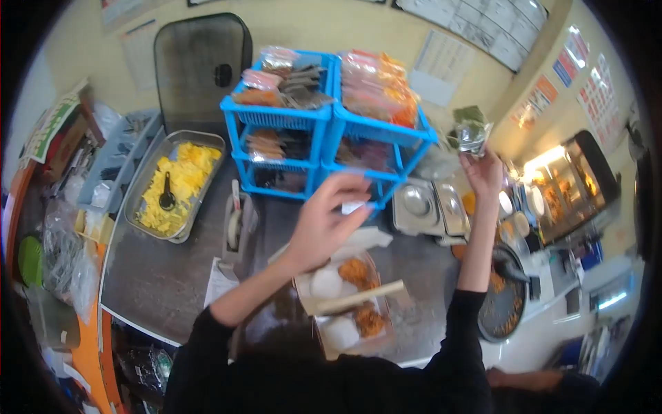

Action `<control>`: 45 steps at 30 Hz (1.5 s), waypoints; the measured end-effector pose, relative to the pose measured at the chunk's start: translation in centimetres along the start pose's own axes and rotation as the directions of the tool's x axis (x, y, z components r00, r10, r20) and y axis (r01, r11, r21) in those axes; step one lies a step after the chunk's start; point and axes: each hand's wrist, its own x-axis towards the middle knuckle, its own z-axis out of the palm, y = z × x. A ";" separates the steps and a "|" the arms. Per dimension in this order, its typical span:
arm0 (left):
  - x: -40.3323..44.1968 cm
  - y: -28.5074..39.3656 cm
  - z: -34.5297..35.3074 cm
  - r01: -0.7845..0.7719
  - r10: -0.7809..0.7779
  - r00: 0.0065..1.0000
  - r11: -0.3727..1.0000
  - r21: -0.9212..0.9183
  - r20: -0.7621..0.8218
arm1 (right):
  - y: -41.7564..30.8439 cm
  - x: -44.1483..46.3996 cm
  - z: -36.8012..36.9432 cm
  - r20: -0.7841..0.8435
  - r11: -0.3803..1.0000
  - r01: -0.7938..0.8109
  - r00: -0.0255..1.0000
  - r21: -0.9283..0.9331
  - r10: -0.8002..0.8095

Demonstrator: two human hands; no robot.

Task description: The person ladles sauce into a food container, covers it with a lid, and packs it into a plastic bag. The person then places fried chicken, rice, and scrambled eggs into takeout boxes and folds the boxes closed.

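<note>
Head cam: your R hand (483, 174) is up past the tabletop's far right corner, closed on a packet (472, 135), crinkled silver wrap w/ dark green, leafy-looking stuff. Your L hand (324, 224) is over the tabletop (148, 276) middle, fingers curved, thumb apart; motion blur there, so can't tell if the small white patch btwn them is gripped.

Below it, nr the tabletop's near edge: 2 open boxes (372, 346), pale, card-like, side by side. Count inside: 2 smooth, rounded white mounds (341, 332) and 2 rough, crumbly orange-brown pieces (370, 321), 1 of each per box.

Along the far edge: 2 blue plastic racks (276, 109), slatted, tiered, w/ flat shiny packs on top. Toward the far left corner: 1 metal tray (181, 238), rectangular, holding lumpy yellow food (183, 176) + 1 black spoon (166, 196). Far right corner: at least 2 shallow shiny metal pans (417, 203).
</note>
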 end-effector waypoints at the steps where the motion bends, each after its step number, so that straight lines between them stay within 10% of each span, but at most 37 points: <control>1: 1.6 -0.3 1.7 0.069 -0.068 0.998 0.995 -0.078 0.009 | 0.8 -3.1 1.2 0.111 0.998 -0.046 0.993 0.045 0.041; 4: 4.3 1.1 6.1 0.304 -0.312 0.950 0.925 -0.226 0.001 | 4.1 -12.6 7.5 -0.018 0.997 -0.069 0.997 -0.031 0.069; 12: -1.7 -1.6 0.6 0.143 -0.144 0.990 0.983 -0.115 0.003 | 10.1 -21.5 8.7 -0.022 0.892 0.131 0.988 -0.432 -0.156; 16: -5.1 -1.6 -5.0 0.209 -0.230 0.931 0.973 -0.103 -0.282 | 12.1 -20.0 7.6 0.263 0.404 0.116 0.906 -0.907 0.331; 19: -6.4 -0.8 -5.7 0.202 -0.196 0.933 0.979 -0.011 -0.303 | 13.6 -20.4 9.6 0.352 0.381 0.257 0.914 -0.888 0.203; 21: -6.8 -1.3 -4.8 0.161 -0.143 0.950 0.986 0.043 -0.276 | 13.0 -21.3 12.6 0.348 0.665 0.108 0.906 -0.739 0.240; 25: -6.7 -0.5 -2.4 0.020 -0.011 0.998 0.987 0.157 -0.057 | 12.1 -23.2 13.7 0.264 0.538 0.093 0.931 -0.838 0.251; 30: -7.9 -0.8 -3.9 0.210 -0.203 0.940 0.978 -0.007 -0.275 | 9.6 -27.8 9.1 0.136 0.523 0.066 0.986 -0.850 0.096; 36: -10.4 -3.6 -6.0 0.254 -0.238 0.884 0.967 -0.014 -0.403 | 16.4 -32.8 5.1 0.164 -0.001 0.165 0.980 -0.986 0.114; 38: -11.0 -3.8 -5.5 0.234 -0.191 0.881 0.971 0.049 -0.432 | 15.8 -31.5 5.8 0.172 0.134 0.166 0.984 -0.977 0.035; 40: -11.3 -2.2 -3.2 0.286 -0.272 0.923 0.958 0.015 -0.272 | 13.8 -29.9 9.4 0.265 0.260 0.275 0.961 -0.926 -0.075; 41: -11.7 -1.9 -1.8 0.202 -0.194 0.972 0.978 0.045 -0.133 | 14.1 -29.5 12.0 0.164 0.564 0.218 0.976 -0.796 -0.146; 45: -13.6 -1.7 2.0 -0.172 0.147 0.984 0.936 0.307 0.101 | 13.0 -24.5 11.8 0.557 0.216 0.595 0.802 -0.774 -0.216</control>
